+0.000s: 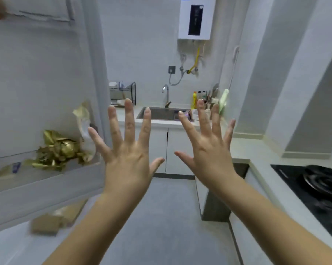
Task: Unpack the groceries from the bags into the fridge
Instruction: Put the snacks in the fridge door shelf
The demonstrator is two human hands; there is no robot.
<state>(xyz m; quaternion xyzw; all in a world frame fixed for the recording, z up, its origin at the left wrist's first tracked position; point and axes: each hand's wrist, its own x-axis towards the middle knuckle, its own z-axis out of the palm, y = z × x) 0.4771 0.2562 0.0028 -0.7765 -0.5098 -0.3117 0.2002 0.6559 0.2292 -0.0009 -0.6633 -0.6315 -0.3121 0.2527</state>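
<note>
Head view: we've got our left hand (129, 159) and right hand (212, 152) up, fingers spread wide, gripping nothing. Just left of the left pinky, a gold foil pack (58, 150) sits in the fridge door shelf (46, 180) — and a blurry brown bag (50, 222) lies lower down.

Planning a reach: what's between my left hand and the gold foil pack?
Head view: a pale crumpled bag sits between the left hand and the gold foil pack.

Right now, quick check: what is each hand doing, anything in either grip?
Left hand: open, fingers spread, holding nothing.
Right hand: open, fingers spread, holding nothing.
</note>
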